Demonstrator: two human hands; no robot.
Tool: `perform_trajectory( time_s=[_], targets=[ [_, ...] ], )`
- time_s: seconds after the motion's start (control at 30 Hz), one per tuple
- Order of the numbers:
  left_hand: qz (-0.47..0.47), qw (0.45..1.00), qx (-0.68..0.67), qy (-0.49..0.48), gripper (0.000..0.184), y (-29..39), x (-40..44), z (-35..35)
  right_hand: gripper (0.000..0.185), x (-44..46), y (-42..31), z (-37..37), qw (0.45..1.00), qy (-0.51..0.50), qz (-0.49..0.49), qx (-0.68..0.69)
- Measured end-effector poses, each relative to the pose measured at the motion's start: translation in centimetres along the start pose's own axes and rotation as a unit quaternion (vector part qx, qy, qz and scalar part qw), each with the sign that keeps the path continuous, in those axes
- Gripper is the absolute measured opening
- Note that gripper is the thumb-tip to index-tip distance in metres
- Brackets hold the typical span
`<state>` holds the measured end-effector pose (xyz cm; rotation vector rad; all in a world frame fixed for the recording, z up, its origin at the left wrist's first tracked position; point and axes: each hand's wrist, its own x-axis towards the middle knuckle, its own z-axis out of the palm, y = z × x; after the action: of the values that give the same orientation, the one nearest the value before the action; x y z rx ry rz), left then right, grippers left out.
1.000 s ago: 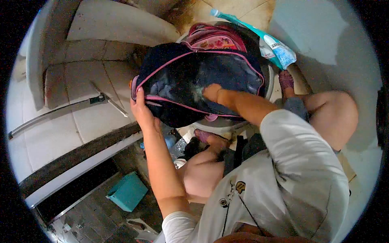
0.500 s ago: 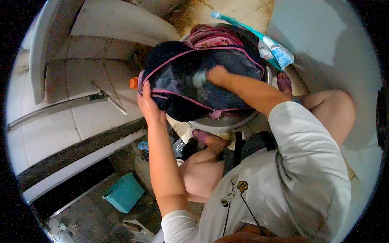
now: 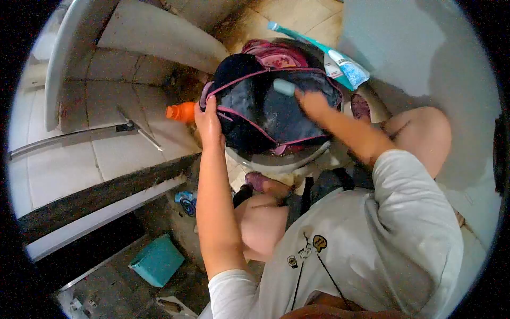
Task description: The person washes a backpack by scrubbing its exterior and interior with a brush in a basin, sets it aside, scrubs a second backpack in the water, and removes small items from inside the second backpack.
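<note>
A dark backpack [image 3: 255, 117] with pink zip edging lies unzipped, its grey lining facing up, across a round basin [image 3: 297, 166]. My left hand [image 3: 208, 123] is closed on the bag's left edge. Over the lining, my right hand [image 3: 314, 106] holds a pale blue oblong block [image 3: 284, 87] at its fingertips; whether it is a brush or a bar of soap I cannot make out. A pink patterned part [image 3: 276, 55] of the bag bulges at the far side.
A teal and white detergent pouch [image 3: 340, 66] lies at the basin's far right. An orange-capped bottle [image 3: 180, 112] stands left of the bag. A turquoise bin [image 3: 157, 260] sits on the dark floor at lower left. A grey wall [image 3: 414, 58] rises on the right.
My right hand and the pale blue block have moved over the lining, and the block shows more clearly. More of the orange bottle is visible as the view has shifted.
</note>
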<state>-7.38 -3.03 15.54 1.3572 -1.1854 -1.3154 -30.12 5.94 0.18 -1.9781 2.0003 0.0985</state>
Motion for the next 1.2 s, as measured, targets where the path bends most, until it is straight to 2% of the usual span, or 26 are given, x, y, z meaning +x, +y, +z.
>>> perform_trajectory(
  time_s=[0.03,0.1,0.17,0.23,0.27,0.33,0.37,0.43,0.47,0.5,0.57,0.63,0.67,0.7,0.77,0.8,0.87,0.9,0.97,1.0,1.03,1.1,1.17,1.2],
  targets=[
    [0.002,1.000,-0.026,0.004,0.028,0.3,0.0,0.4,0.039,-1.4,-0.9,1.8,1.000,-0.020,-0.006,0.005],
    [0.001,0.999,-0.049,0.006,0.027,0.5,0.2,0.3,0.038,-3.8,-1.6,5.6,0.987,-0.070,-0.144,0.005],
    [0.007,0.996,-0.088,-0.006,0.027,0.0,0.5,-0.2,0.035,-2.5,0.1,2.0,0.973,-0.085,-0.193,-0.089],
    [0.016,0.996,-0.083,-0.001,0.028,0.5,0.0,0.0,0.033,-0.1,2.5,-1.7,0.999,0.002,-0.007,-0.045],
    [0.009,0.998,-0.066,0.004,0.028,0.1,0.3,-0.3,0.033,-0.4,2.3,-1.6,0.999,0.002,-0.009,-0.047],
    [0.007,0.999,-0.043,0.011,0.027,-0.5,0.7,-0.7,0.032,-1.9,1.9,-0.5,0.997,0.069,0.010,-0.018],
    [0.011,0.999,-0.047,0.009,0.027,-0.2,0.6,-0.4,0.031,-3.0,1.1,1.1,0.999,-0.032,-0.028,-0.015],
    [0.011,0.997,-0.071,0.024,0.026,0.4,0.2,-0.4,0.026,-6.4,-0.1,3.1,0.982,-0.048,-0.179,0.027],
    [0.031,0.995,-0.098,-0.003,0.026,0.5,0.0,-0.4,0.029,-5.4,-0.4,2.1,0.988,-0.102,-0.110,0.025],
    [0.026,0.995,-0.095,-0.001,0.026,0.5,-0.3,-0.6,0.030,-4.3,1.0,0.5,0.982,-0.086,-0.165,-0.033],
    [0.002,0.997,-0.066,0.029,0.027,0.8,-0.2,-0.8,0.029,-0.1,3.8,-1.5,0.989,-0.078,-0.074,-0.102],
    [0.013,0.998,-0.057,0.028,0.028,-0.2,0.4,-1.6,0.029,-1.7,4.0,-4.5,0.991,0.133,-0.023,-0.020],
    [0.011,0.999,-0.048,0.021,0.029,-0.2,0.3,-1.6,0.032,-2.7,3.3,-4.0,0.998,0.054,0.023,0.025],
    [0.012,0.999,-0.041,0.012,0.029,-0.2,0.5,-1.2,0.035,-3.7,3.4,-1.0,0.999,-0.024,0.014,0.016],
    [0.015,0.998,-0.059,0.008,0.029,0.2,0.5,-0.7,0.032,-6.6,2.8,0.9,0.981,-0.115,-0.159,-0.006],
    [0.010,0.998,-0.053,0.018,0.029,0.6,0.3,-0.5,0.032,-5.9,3.0,0.6,0.980,-0.117,-0.159,-0.007],
    [-0.009,0.998,-0.062,0.032,0.029,1.3,-0.6,-0.2,0.029,-3.6,3.5,-2.8,0.980,-0.130,-0.107,-0.105],
    [-0.009,0.997,-0.062,0.033,0.029,1.1,-0.4,-0.2,0.025,-2.5,4.5,-3.6,0.995,0.005,-0.064,-0.079],
    [0.011,0.999,-0.037,0.019,0.028,1.4,-0.7,-0.5,0.025,-2.6,4.6,-5.4,0.992,0.121,0.004,-0.046],
    [0.029,0.998,0.048,0.035,0.029,1.5,-1.1,-0.6,0.031,-2.8,4.1,-3.2,0.998,0.016,0.056,-0.024],
    [0.033,0.998,0.045,0.034,0.029,1.3,-0.9,-0.6,0.033,-3.9,3.4,-1.2,0.997,-0.047,0.004,-0.060],
    [0.032,0.999,-0.039,0.008,0.029,0.5,-0.3,-1.3,0.036,-6.7,2.2,1.5,0.959,-0.136,-0.221,-0.115],
    [0.031,0.999,-0.029,0.010,0.028,1.2,-0.8,-1.3,0.038,-5.8,2.1,0.7,0.974,-0.126,-0.176,-0.067],
    [0.036,0.999,-0.039,0.006,0.028,1.5,-1.2,-1.5,0.039,-3.8,2.6,-0.7,0.973,-0.139,-0.137,-0.120]
  ],
)
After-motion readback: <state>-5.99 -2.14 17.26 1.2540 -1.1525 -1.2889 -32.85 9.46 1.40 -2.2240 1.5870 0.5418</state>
